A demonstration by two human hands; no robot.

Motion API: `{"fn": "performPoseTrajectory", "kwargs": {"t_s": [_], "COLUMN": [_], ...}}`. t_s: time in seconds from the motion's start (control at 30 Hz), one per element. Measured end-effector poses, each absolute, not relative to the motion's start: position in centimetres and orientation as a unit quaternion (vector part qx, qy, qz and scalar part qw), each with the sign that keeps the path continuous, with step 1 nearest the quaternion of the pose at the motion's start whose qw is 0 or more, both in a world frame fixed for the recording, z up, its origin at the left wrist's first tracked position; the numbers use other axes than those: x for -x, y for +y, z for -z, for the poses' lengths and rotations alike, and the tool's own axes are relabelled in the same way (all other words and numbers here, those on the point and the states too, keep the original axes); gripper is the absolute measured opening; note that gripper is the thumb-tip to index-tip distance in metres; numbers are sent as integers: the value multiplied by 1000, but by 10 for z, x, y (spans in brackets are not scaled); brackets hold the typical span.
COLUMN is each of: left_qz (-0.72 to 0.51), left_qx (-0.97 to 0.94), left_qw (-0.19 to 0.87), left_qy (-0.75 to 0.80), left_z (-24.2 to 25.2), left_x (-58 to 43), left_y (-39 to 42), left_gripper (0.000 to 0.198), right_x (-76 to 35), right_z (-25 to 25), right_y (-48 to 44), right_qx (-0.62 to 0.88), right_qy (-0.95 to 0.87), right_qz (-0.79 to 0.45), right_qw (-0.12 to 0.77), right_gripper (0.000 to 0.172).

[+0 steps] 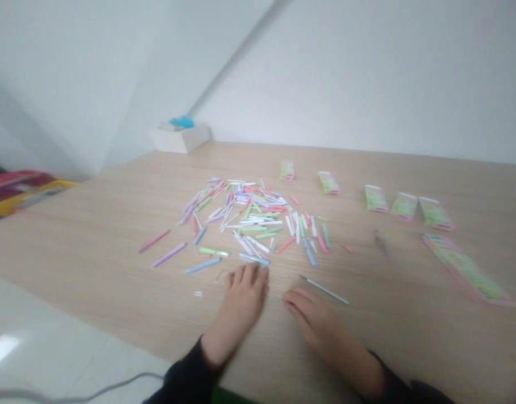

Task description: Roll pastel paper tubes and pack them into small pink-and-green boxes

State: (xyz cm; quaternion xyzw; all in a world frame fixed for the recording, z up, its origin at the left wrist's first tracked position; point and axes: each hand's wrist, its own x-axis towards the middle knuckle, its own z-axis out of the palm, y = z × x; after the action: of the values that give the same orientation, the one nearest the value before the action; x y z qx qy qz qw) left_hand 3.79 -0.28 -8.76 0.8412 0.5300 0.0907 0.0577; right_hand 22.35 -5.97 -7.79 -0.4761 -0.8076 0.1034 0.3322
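The left hand point(239, 314) rests with fingers point(249, 275) close together, just below a blue strip point(253, 259) at 6 o'clock of the pile of coloured strips point(249, 216). The right hand point(312, 320) lies with fingers pressed together on the surface point(409, 336), a thin grey stick point(323, 289) at its 1 o'clock.

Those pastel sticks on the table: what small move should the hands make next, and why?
I'd guess the right hand should pick up the thin grey stick. It lies by itself just beyond those fingers, apart from the heap of pastel sticks, so it's probably the easiest one to take.

One left hand point(243, 300), one right hand point(312, 320), five folded paper packets point(376, 198), one long strip point(468, 269)
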Motion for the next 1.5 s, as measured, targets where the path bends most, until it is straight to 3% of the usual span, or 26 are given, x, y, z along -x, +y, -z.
{"fn": "performPoseTrajectory", "kwargs": {"t_s": [0.17,0.33,0.43,0.57,0.67,0.83,1.13,1.5], "left_qz": [-75,-115,-133,-139,-119,-67,-62,-103], "left_qx": [-857,-883,-872,-841,-829,-830,-853,-869], "left_qw": [90,73,55,38,34,35,9,75], "left_qy": [501,449,468,521,546,552,517,478], "left_z": [64,3,-13,6,29,48,55,53], "left_x": [-29,-35,-59,-89,-100,-100,-108,-123], "left_y": [2,48,96,159,192,223,240,234], "left_gripper": [54,33,32,35,25,33,34,32], "right_x": [-228,-239,-243,-243,-243,-243,-240,-241], "right_z": [75,70,68,67,65,62,59,61], "right_y": [-61,-61,-63,-69,-71,-74,-79,-76], "right_qx": [474,471,461,465,469,476,476,482], "right_qy": [-807,-806,-807,-802,-801,-793,-786,-784], "right_qz": [-91,-67,-65,-79,-100,-112,-123,-123], "right_qw": [340,353,362,366,357,363,375,372], "right_gripper": [26,23,22,19,19,21,22,21]}}
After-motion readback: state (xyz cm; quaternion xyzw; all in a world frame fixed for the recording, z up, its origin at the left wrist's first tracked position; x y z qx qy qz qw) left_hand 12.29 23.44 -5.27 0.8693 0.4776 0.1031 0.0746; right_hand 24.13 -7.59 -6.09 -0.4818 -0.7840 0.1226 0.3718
